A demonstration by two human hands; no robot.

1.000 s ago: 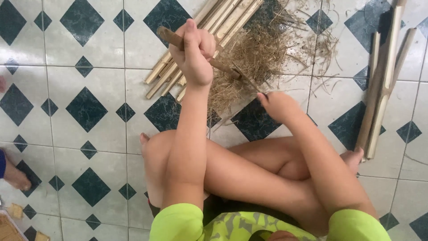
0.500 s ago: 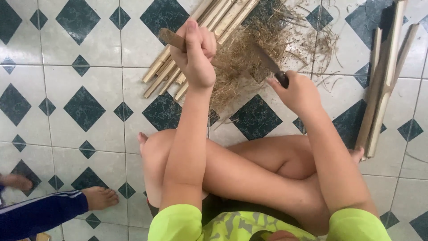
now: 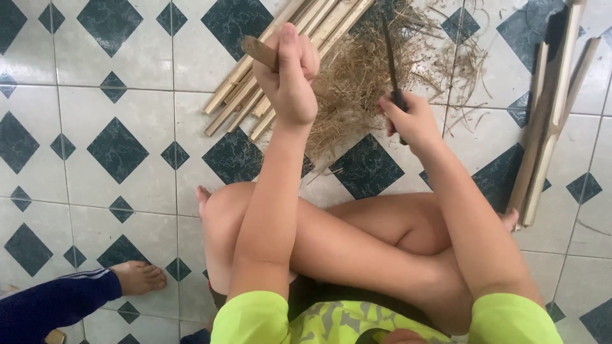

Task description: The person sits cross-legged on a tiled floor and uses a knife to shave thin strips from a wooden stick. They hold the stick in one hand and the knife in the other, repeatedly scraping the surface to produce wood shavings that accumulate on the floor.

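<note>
Left hand [image 3: 290, 76] fingers wrapped around bamboo strip [image 3: 258, 51] | right hand [image 3: 411, 121] fingers gripping dark knife [image 3: 390, 54]

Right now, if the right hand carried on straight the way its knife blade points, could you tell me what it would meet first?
Most likely the heap of dry shavings: the right hand holds the knife with its blade pointing away from the body, over that heap. Height above the floor is unclear, so the blade might pass over it.
</note>
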